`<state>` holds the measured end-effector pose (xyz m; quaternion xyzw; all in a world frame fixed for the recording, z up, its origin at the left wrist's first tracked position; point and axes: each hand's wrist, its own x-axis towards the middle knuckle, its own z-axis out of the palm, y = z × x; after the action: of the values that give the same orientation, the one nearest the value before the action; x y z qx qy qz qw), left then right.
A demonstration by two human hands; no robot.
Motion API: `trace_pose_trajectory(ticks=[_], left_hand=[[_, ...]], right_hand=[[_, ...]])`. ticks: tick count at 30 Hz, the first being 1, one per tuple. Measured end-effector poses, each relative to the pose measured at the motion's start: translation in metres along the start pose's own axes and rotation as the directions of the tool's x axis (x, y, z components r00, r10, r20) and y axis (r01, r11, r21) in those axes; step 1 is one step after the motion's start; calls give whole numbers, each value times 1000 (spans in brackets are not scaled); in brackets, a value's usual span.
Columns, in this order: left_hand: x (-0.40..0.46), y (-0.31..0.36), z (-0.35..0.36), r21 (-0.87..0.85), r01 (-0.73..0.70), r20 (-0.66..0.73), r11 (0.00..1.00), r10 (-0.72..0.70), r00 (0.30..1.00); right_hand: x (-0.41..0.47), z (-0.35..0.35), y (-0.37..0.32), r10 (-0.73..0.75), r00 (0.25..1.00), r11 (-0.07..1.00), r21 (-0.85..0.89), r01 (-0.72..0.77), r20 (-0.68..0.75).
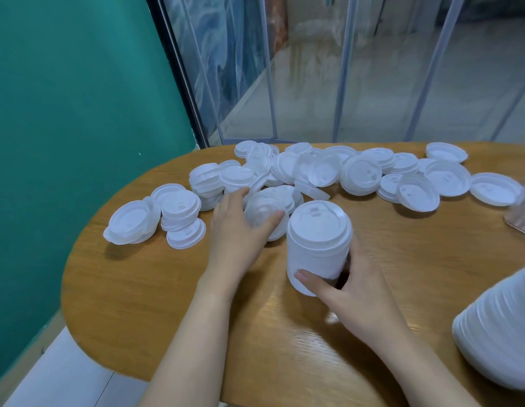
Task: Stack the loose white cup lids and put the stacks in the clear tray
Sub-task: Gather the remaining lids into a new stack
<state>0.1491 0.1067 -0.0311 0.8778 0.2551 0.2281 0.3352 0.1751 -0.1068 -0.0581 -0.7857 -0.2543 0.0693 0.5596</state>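
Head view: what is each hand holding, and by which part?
Right hand grips the lid stack by its lower side. Left hand grasps a loose lid by its rim; blur hides the exact contact.

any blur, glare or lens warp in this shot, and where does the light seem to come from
Head view: motion blur smears the lid the left hand grips; the stack held by the right hand stays sharp; soft glare streaks the wooden table near the wrists; wide-angle warp bends the door frames; shadows lie left of the loose lids, suggesting light from the right.
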Motion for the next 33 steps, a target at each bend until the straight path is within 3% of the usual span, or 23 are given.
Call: trace_pose_trajectory(ticks=[5,13,23,30,33], left_hand=[[2,12,16,188,-28,41,982,20,999],[-10,13,25,324,-34,-89,945,66,994],[-16,-5,12,90,18,-132,996,-6,991],[-26,-1,-8,-47,-14,-61,999,11,998],[-31,10,-17,-125,-64,-90,990,53,994]], right_hand=[[-3,-5,1,9,1000,1000,4,-9,7],[-3,-8,3,8,1000,1000,19,-8,-5],[-6,-15,5,19,1000,1000,7,-19,-17],[-6,-15,6,21,1000,1000,-4,-21,-15],[-5,-15,5,25,1000,1000,-5,-25,-10]])
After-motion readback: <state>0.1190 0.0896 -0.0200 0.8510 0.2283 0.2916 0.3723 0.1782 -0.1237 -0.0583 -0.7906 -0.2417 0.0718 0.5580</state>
